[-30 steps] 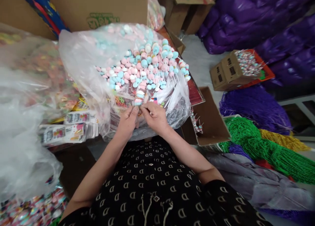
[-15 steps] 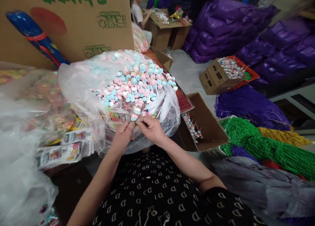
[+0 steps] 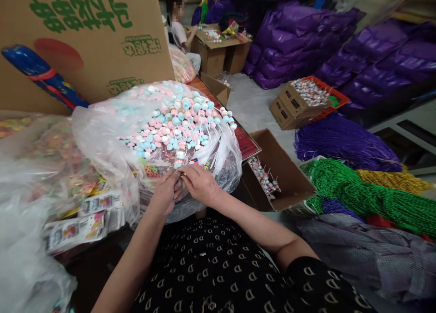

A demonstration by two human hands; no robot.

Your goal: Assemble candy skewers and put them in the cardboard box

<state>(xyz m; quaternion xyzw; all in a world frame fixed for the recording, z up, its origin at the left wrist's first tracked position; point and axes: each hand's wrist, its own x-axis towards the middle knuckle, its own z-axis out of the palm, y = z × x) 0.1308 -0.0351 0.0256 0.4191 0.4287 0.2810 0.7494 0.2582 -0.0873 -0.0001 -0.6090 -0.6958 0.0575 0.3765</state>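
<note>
from where i stood, the left hand (image 3: pixel 165 192) and the right hand (image 3: pixel 202 183) were both closed, their fingertips meeting in a pinch on the near end of a stack of sweets (image 3: pixel 180 157). the stack, blue, white and pink, pointed away from the wearer's body, over the near part of a big clear bag (image 3: pixel 98 129). it looked to be inside a shiny clear wrapper; whether the fingertips pressed on film or on a stick, i couldn't tell.

to my eye, the work called for a light touch: one hand steadying that end, the other working close beside it, with the pressure kept off the soft-looking sweets. a hard squeeze higher up could have dented them, and a sharp tug might have split the film or set the stack crooked. keeping it in line with the fingers seemed the sensible way.

just beyond lay loose sweets (image 3: pixel 148 145) and, to their right, sweets on sticks (image 3: pixel 197 115), near enough for a careless knuckle to knock. an open cardboard box (image 3: pixel 291 174) with more stacks (image 3: pixel 267 179) in it stood to the right, beside the red table (image 3: pixel 248 142), and printed packets (image 3: pixel 73 231) lay to the left.
</note>
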